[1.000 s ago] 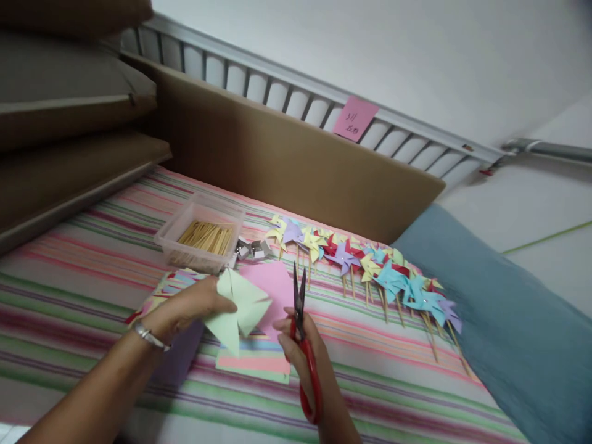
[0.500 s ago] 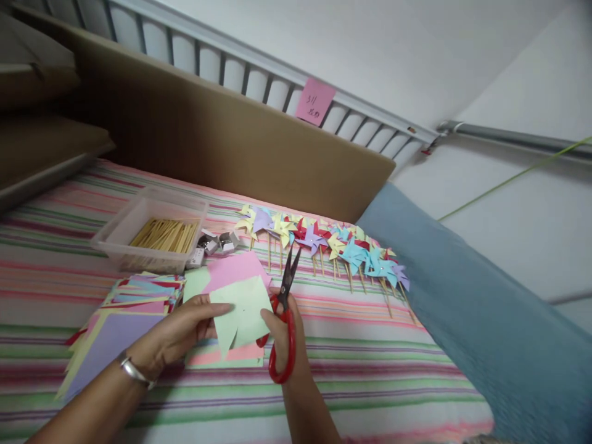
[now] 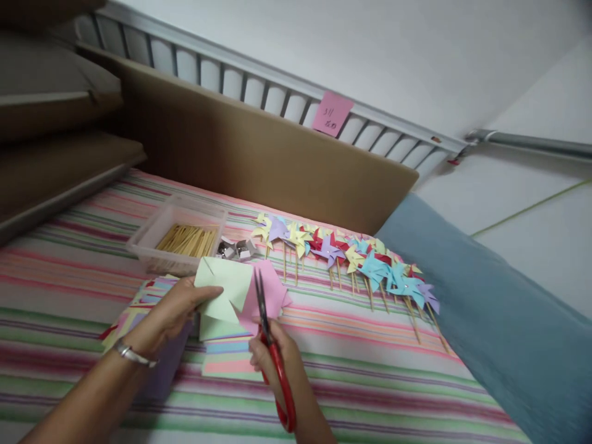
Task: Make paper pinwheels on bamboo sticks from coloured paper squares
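Pinched in my left hand [image 3: 182, 302] is a pale green paper square [image 3: 224, 285] with slits cut in from its corners. My right hand [image 3: 277, 354] grips red-handled scissors [image 3: 277, 376], their dark blades pointing up and nearly together. The blades are just right of the green square, apart from it, in front of a pink sheet [image 3: 268, 293]. Under my hands is a stack of coloured paper squares [image 3: 231, 357], and a second paper pile [image 3: 161, 370] lies partly hidden beneath my left forearm.
A clear plastic box [image 3: 185, 216] holds wooden sticks [image 3: 187, 240]. Two small open boxes [image 3: 235, 248] stand beside it. Paper pinwheels on sticks [image 3: 374, 268] lie in a row to the right. Behind the striped cloth [image 3: 370, 376] stands a cardboard sheet [image 3: 259, 148], with brown boxes [image 3: 55, 166] at left.
My left hand has turned the green square, and another slit edge now faces the scissors. My right hand has let go of the paper's edge and moved slightly down. The view has shifted left.
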`<act>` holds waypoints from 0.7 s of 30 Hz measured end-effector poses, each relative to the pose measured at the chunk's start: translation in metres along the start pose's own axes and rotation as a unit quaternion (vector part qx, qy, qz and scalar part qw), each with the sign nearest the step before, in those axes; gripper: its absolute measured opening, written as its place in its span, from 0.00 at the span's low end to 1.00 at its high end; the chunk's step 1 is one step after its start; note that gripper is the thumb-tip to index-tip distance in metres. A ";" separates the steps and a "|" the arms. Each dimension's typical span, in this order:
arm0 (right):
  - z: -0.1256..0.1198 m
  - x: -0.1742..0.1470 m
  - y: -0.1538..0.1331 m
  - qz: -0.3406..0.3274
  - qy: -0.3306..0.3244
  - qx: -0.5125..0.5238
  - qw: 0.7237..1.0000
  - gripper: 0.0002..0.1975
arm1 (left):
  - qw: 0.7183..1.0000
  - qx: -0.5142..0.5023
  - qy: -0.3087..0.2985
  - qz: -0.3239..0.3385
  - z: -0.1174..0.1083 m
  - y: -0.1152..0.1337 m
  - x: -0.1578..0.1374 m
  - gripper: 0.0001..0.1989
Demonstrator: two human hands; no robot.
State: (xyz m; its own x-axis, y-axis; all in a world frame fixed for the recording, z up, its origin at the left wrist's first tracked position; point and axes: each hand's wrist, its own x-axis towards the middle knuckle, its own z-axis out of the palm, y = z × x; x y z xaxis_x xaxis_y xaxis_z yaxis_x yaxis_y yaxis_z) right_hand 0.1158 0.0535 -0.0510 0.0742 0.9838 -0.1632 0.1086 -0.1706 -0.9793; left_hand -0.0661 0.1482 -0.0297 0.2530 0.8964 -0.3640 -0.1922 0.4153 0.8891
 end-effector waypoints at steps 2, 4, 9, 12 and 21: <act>0.001 -0.003 0.000 0.006 -0.055 -0.053 0.997 0.19 | 1.000 0.018 0.020 -0.003 -0.013 0.009 0.001 0.17; 0.003 -0.006 0.000 0.014 -0.090 -0.086 0.992 0.18 | 0.999 0.024 0.024 0.000 -0.021 0.015 0.000 0.17; 0.008 -0.008 0.000 0.042 -0.110 -0.140 0.983 0.18 | 0.999 0.014 0.030 0.006 -0.028 0.023 -0.002 0.16; 0.010 -0.009 0.001 0.055 -0.114 -0.154 0.980 0.18 | 0.999 0.017 0.031 0.010 -0.031 0.026 -0.003 0.17; 0.011 -0.009 0.001 0.070 -0.124 -0.150 0.978 0.18 | 0.999 0.012 0.032 -0.002 -0.026 0.025 -0.005 0.17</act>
State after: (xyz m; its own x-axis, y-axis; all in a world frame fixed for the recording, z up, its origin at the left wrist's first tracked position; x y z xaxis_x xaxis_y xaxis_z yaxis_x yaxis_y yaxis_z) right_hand 0.1041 0.0447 -0.0513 -0.1293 0.9263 -0.3539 0.4030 -0.2770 -0.8723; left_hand -0.0966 0.1579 -0.0132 0.1934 0.9028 -0.3840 -0.1677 0.4161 0.8937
